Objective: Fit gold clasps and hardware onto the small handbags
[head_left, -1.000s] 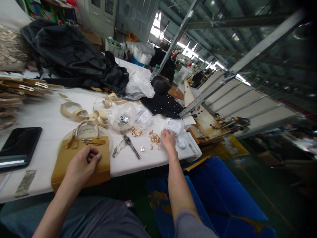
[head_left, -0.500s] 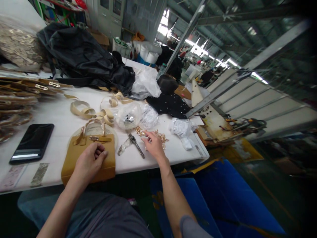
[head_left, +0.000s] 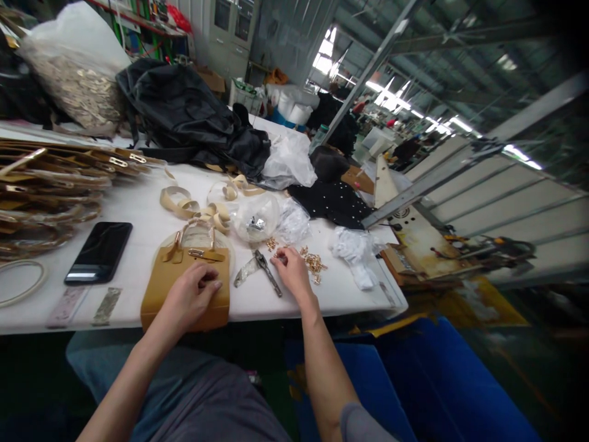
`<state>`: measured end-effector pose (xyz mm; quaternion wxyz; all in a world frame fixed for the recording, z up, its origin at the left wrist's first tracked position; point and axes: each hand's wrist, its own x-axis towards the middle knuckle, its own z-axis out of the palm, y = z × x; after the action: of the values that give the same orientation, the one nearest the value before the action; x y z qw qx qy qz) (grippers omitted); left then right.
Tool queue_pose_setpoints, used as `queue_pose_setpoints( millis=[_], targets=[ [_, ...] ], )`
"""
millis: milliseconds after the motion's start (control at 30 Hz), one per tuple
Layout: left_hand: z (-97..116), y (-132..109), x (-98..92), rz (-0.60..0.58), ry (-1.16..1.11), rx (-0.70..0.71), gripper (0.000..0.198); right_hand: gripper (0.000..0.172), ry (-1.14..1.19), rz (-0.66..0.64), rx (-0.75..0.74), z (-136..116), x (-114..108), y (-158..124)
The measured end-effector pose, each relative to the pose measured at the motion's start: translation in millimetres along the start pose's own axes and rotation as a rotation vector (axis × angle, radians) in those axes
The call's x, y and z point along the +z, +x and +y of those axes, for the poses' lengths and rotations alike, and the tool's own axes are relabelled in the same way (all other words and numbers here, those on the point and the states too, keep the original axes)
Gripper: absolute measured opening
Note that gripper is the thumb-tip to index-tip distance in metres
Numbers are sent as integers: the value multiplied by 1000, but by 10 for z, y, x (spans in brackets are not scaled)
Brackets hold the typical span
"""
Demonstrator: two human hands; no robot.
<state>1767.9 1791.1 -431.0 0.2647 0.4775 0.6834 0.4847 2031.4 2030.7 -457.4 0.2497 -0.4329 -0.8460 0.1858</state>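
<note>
A mustard-tan handbag (head_left: pixel 161 285) with two wrapped handles and a metal clasp lies at the table's front edge. My left hand (head_left: pixel 192 296) rests over its front, fingers curled and thumb drawn in; whatever they may hold is hidden. My right hand (head_left: pixel 294 273) is pinched just above the table, between a dark metal hand tool (head_left: pixel 268 273) and a scatter of small gold-coloured metal pieces (head_left: pixel 313 263). What lies between its fingertips is too small to tell. A smaller cluster of gold pieces (head_left: pixel 271 244) sits just beyond these fingers.
A black phone (head_left: pixel 99 253) and a stack of tan bag parts (head_left: pixel 55 196) are on the left. Behind the bag lie beige strap coils (head_left: pixel 177 202), a clear plastic bag (head_left: pixel 256 220) and a black backpack (head_left: pixel 188 116). Blue bins (head_left: pixel 442 380) stand below right.
The view has turned left, so the scene sits farther right. My right hand has moved slightly nearer the metal tool, its fingers closer together. My left hand stays over the handbag.
</note>
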Motion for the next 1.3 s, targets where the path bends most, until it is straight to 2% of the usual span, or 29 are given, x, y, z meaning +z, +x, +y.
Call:
queue_pose_setpoints(
  millis=[67,200,300,367,533,633,800,933,1033,1100,1200,1300],
  targets=[
    [-28,34,2,-1,29,-4,21,19,23,-19,-1,-11,-50,29],
    [-61,90,4,-11,58,-36,22,26,24,41,-3,-82,-98,145],
    [-56,89,18,-5,40,-22,22,26,3,-9,-66,-155,-41,218],
    [-44,71,28,-4,34,0,22,23,-38,-17,-77,-197,32,247],
    [34,10,2,13,2,14,20,7,-77,55,-15,-251,171,295],
    [121,-12,-61,45,4,53,18,11,-45,88,-16,-253,146,314],
    [289,-46,-134,104,-21,51,21,30,144,169,-9,-347,-33,251],
    [441,-90,-94,71,-143,-35,28,33,399,218,-26,-719,-137,39],
    [525,-127,-18,23,-353,-115,38,29,418,139,-192,-1134,-140,-170],
    [534,-159,40,14,-506,-143,45,36,405,44,-336,-1391,-115,-280],
    [482,-238,99,84,-589,-116,53,44,408,-61,-479,-1669,-44,-368],
    [410,-354,88,187,-438,-18,52,42,452,-87,-441,-1822,63,-397]
  ],
)
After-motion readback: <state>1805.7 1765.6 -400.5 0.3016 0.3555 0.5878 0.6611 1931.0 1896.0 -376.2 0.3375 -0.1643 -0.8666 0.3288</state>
